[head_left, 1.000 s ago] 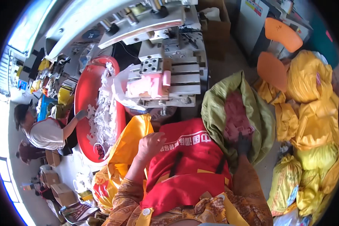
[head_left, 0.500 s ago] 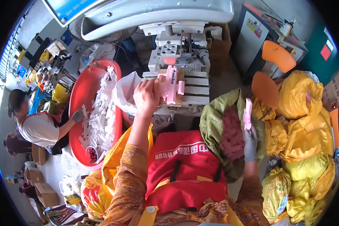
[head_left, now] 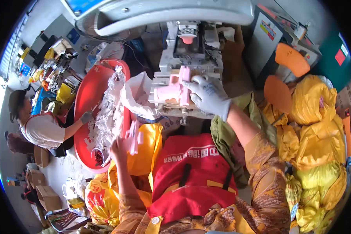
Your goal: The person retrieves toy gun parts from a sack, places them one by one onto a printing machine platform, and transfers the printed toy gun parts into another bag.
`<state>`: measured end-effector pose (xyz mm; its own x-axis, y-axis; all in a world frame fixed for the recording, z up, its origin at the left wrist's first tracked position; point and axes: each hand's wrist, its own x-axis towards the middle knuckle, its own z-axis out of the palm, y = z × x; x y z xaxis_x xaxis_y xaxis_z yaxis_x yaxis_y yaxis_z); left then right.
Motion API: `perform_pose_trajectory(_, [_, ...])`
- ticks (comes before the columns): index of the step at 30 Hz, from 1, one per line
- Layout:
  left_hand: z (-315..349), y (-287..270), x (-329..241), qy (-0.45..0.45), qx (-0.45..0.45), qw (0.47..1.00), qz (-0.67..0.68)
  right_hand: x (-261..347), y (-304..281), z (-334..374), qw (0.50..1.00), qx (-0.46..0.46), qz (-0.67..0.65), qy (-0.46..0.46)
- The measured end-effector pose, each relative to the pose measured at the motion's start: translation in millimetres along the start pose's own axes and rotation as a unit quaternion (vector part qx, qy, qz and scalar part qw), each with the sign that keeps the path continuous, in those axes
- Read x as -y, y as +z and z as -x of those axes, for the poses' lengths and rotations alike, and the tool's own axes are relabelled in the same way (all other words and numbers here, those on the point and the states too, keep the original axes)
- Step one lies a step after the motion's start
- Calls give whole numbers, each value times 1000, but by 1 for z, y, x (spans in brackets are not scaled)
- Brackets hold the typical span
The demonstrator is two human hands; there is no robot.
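On the printing machine's bed (head_left: 163, 80) lies a pink plastic toy gun (head_left: 184, 74), its handle pointing left. My right hand (head_left: 209, 95), in a grey glove, grips its right edge with the fingertips. Down at the left, my bare left hand (head_left: 120, 150) is closed around a second pink toy gun (head_left: 135, 136), held above the yellow bag (head_left: 146, 136). Part of that piece is blurred and covered by the fingers. A pink printing pad (head_left: 187, 39) hangs from the machine head, behind the piece on the bed.
A red tub (head_left: 84, 93) of white plastic parts (head_left: 107, 105) stands left, where a co-worker's gloved hand (head_left: 86, 117) reaches in. Beside the bed is a white bag (head_left: 138, 95). A green sack (head_left: 241, 113) lies under my right forearm; yellow sacks (head_left: 314, 128) pile up at right.
My left hand has left the bed and moved down-left with a toy gun. My right hand has come from the green sack to the bed with another. The pad has moved back.
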<state>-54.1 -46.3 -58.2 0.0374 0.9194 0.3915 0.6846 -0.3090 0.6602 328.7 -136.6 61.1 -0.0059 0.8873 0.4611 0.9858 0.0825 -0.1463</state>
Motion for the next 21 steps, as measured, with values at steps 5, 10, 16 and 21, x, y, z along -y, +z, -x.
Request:
perform_pose_trajectory(5, [63,-17,105,14,92,953,-287,-31,-12,41,984,-121,-116,-62])
perform_pose_trajectory(10, [74,8,123,38,175,958,-225,-101,-1,183,918,-73,-327,212])
perform_pose_trajectory(16, [61,72,44,101,225,959,-138,-75,157,373,869,-24,-165,466])
perform_pose_trajectory(21, [63,87,1,152,265,947,-95,2,216,447,799,283,-152,508])
